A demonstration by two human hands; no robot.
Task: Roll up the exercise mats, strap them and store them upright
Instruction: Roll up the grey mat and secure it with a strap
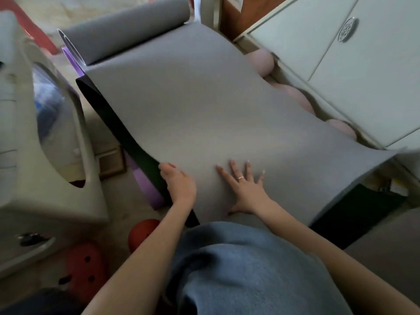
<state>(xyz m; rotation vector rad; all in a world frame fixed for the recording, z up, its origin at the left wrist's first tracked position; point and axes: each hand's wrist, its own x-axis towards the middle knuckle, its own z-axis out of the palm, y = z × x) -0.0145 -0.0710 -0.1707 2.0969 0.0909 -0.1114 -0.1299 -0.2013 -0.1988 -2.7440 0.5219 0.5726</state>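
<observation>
Left hand (179,183) fingers curled; right hand (245,185) flat, fingers splayed.

Head view, steeply downward, close over hands (211,185)

Home: washing machine (45,137), cupboards (354,71)

On your left stands a pale cabinet (45,155) with a large rounded cut-out in its side, and low beside it you can see a small framed picture (111,162) on the beige floor (109,130). Nearer to you, at the lower left, lie a red ball (142,233) and a red clog (84,267) with dark holes — the two sit close together. To your right is a pale green cupboard (341,64) with an oval metal badge (347,29) on its door — three pink balls (297,98) line its base.
</observation>
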